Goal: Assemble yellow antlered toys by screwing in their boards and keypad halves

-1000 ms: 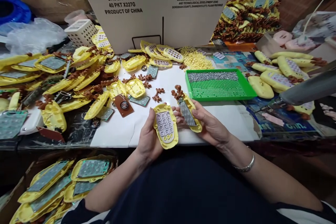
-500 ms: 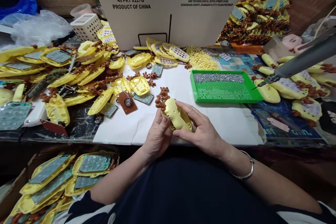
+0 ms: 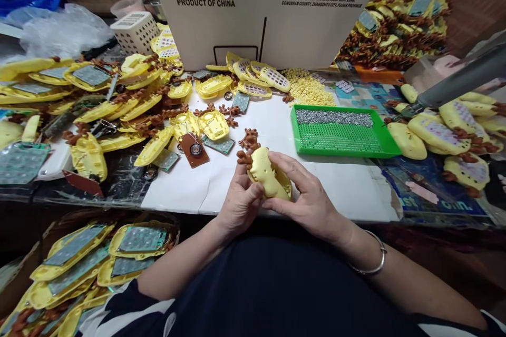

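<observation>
Left hand (image 3: 243, 197): curled closed around the left side of the yellow casing (image 3: 264, 172), thumb on its edge.
Right hand (image 3: 308, 192): thumb and fingers clamped on the right side.
Change: two halves, held apart a second ago, now sit together.
Casing: over the near edge of the white sheet (image 3: 340, 187), brown antlers (image 3: 250, 138) pointing away.
Hidden: most of the inside; left fingertips underneath.
</observation>
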`<state>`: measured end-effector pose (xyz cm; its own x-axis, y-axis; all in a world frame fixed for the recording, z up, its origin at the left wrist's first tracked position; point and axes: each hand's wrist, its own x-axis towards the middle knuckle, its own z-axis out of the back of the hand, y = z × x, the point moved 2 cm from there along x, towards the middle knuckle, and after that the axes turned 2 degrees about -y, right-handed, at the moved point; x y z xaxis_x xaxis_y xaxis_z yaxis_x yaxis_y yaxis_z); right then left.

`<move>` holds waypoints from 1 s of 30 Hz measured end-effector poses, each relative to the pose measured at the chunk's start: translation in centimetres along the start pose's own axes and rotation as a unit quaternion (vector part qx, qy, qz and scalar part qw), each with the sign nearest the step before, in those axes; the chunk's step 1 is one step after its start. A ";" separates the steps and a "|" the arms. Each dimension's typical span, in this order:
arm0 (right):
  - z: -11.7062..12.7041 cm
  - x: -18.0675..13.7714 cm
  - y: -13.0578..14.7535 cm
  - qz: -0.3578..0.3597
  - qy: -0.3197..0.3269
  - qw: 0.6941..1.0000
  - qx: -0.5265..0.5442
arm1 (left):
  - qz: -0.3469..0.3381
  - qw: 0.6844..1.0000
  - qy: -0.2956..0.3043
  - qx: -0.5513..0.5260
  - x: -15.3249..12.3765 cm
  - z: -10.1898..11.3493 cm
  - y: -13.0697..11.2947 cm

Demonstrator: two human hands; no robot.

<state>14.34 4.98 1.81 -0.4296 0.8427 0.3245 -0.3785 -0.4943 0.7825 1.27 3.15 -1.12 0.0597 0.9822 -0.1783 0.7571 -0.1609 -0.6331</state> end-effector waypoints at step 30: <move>-1.6 -1.1 0.0 0.143 -0.079 0.978 -0.131 | -0.084 0.995 -0.047 0.041 -0.9 -0.6 0.3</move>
<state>13.48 3.74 0.60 -0.4240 0.6737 0.6053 -0.4671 -0.7352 0.4911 1.89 2.27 -0.69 -0.1274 0.9830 -0.1325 0.6958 -0.0067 -0.7182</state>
